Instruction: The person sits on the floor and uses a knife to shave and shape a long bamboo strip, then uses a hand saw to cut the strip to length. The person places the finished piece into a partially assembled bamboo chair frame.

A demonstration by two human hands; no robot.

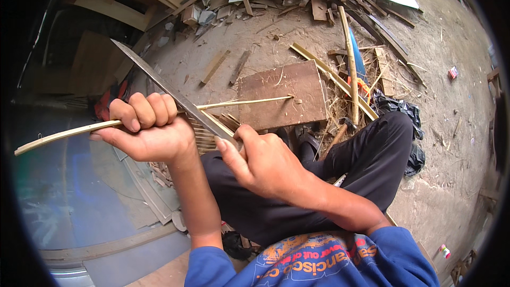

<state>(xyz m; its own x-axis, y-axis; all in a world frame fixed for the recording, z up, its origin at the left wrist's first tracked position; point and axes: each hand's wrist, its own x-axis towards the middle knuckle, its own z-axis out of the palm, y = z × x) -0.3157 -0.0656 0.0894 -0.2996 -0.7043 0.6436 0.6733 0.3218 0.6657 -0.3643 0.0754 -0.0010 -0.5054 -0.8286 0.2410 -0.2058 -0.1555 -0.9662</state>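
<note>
My left hand (146,127) is closed around a long, thin bamboo strip (64,136), held crosswise in front of me. One end sticks out past my thumb to the left; the other reaches right, over a brown wooden board (292,87). My right hand (265,159) grips a long-bladed knife (159,79), its handle hidden in my fingers. The blade slants up to the far left and crosses the strip just right of my left knuckles, seemingly touching it. Several pale strips (204,137) lie below the blade, partly covered by my left wrist.
Bamboo poles (350,64) and shavings lie right of the board, beside a black plastic bag (401,109). Wood scraps (319,8) are heaped at the back. Two short wood pieces (215,67) rest on the floor. A bluish sheet (79,191) is at left.
</note>
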